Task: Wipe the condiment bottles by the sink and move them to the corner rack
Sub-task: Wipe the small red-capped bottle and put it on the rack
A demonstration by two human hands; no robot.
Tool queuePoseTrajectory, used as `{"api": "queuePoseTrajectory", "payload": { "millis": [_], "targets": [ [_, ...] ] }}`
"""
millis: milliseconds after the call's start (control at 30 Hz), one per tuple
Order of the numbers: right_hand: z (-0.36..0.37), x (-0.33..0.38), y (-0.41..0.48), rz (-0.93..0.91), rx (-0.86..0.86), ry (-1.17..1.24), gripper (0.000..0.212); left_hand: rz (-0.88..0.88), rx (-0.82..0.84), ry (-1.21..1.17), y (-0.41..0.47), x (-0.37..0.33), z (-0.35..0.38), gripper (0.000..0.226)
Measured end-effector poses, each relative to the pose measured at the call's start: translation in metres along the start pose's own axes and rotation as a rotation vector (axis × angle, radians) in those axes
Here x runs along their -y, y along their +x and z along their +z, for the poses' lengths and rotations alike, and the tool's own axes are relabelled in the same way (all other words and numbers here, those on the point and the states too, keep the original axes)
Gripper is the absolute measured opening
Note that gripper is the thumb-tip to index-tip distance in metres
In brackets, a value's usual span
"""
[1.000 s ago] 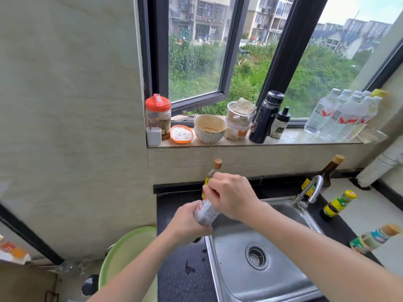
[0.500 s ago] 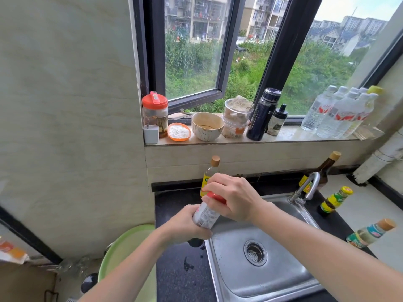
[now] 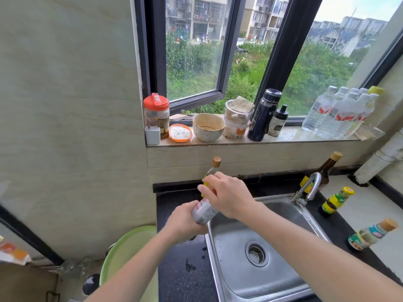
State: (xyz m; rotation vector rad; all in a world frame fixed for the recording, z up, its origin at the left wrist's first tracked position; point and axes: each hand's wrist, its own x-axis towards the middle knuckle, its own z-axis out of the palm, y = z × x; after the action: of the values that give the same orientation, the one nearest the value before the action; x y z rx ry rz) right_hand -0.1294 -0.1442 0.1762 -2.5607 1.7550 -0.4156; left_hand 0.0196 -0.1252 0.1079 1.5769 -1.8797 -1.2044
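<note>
**Small bottle held over the sink's left rim**

The small labelled bottle [image 3: 204, 211] looks light, rigid, possibly slick. Left hand [image 3: 185, 222] grip wraps its base; right hand [image 3: 229, 196] closes over its top. Sink [image 3: 305, 216] rightward; worktop [image 3: 181, 269] below.

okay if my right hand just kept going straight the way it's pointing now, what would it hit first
Probably the yellow-labelled bottle with the tan cap, standing just past your right hand, which points up and left; behind that is the tiled wall. Depth is hard to judge.

Three bottles [image 3: 335, 201] stand right of the sink [image 3: 283, 216], tap [image 3: 307, 188] between.
</note>
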Motion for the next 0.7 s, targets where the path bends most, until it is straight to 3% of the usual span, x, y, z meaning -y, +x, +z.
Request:
{"api": "queuePoseTrajectory", "payload": {
  "millis": [100, 167, 333, 467, 700],
  "targets": [
    [0.009, -0.011, -0.014, -0.390, -0.197, 0.123, 0.038, 0.039, 0.310, -0.183, -0.004, 0.006, -0.022, 0.024],
    [0.016, -0.015, -0.014, -0.418, -0.190, 0.114, 0.038, 0.050, 0.368, -0.153, -0.006, 0.007, -0.023, 0.025],
    [0.023, -0.006, -0.004, -0.136, -0.201, 0.042, 0.043, 0.032, 0.089, -0.130, -0.007, 0.006, -0.006, 0.027],
    [0.023, 0.002, 0.002, 0.063, -0.055, 0.004, 0.037, 0.020, -0.087, 0.068, -0.011, 0.005, 0.003, 0.026],
    [0.037, 0.013, 0.008, 0.401, 0.099, -0.017, 0.033, 0.020, -0.237, 0.373, -0.013, 0.014, 0.016, 0.033]
  ]
}}
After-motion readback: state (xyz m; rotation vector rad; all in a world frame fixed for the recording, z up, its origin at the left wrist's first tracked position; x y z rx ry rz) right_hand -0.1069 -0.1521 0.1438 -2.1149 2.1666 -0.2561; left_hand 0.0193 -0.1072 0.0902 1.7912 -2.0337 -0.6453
